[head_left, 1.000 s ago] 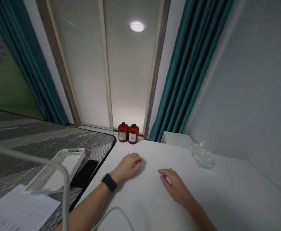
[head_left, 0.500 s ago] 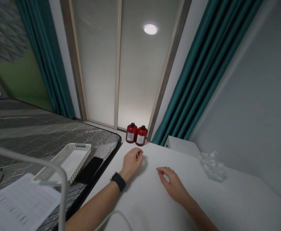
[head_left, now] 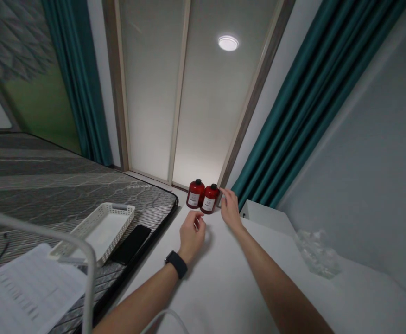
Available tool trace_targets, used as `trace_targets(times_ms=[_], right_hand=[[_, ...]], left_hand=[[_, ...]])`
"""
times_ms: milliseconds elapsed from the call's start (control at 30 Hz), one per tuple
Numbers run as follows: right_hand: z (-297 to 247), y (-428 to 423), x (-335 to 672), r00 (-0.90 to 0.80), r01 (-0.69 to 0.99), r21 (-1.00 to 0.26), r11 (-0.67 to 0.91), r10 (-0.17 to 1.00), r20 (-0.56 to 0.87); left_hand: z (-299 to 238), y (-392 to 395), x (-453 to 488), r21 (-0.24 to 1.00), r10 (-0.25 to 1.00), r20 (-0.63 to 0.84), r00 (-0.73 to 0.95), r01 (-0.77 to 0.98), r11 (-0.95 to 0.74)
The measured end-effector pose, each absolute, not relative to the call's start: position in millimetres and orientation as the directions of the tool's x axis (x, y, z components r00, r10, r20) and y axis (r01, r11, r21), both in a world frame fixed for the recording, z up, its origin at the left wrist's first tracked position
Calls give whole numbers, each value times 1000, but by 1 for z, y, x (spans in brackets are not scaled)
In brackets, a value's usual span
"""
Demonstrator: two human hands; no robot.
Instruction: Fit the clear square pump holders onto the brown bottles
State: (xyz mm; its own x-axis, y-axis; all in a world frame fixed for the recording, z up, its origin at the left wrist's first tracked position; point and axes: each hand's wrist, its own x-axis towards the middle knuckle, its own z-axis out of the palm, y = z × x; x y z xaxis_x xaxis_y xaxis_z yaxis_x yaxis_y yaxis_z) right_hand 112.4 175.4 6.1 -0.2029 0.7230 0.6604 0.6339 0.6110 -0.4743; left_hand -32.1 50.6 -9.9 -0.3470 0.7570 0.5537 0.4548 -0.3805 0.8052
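Note:
Two red bottles with black caps and white labels, a left bottle [head_left: 195, 193] and a right bottle [head_left: 209, 199], stand upright side by side at the far edge of the white tabletop [head_left: 220, 273]. My right hand [head_left: 230, 208] reaches to the right side of the right bottle, fingers stretched and apart; whether the fingertips touch it I cannot tell. Just in front of the bottles is my left hand [head_left: 192, 235], empty, its fingers loosely curled with a gap at the thumb. A dark watch [head_left: 176, 264] is on the left wrist.
On the striped mattress [head_left: 67, 171] at left lie a white basket [head_left: 100, 232], a black phone [head_left: 130, 244] and printed paper [head_left: 29, 287]. A white tube [head_left: 91, 283] crosses the lower left. Clear crumpled plastic [head_left: 317, 253] and a white box [head_left: 267, 217] are at right.
My right hand has moved forward and left, from over the tabletop to the right bottle, its fingers extending. My left hand stays nearly in place. The view has shifted slightly.

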Motion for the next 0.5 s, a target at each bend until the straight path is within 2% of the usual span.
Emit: trace_targets(times_ms=[233,500], right_hand=[[23,194,94,-306,653,-376,657,683,663],[35,197,92,-329,659,-381,648,704,629]], left_hand=[[-11,50,-29,785,744,586,-321,455,-421],[-9,50,-30,789,750,579,-321,453,-415]])
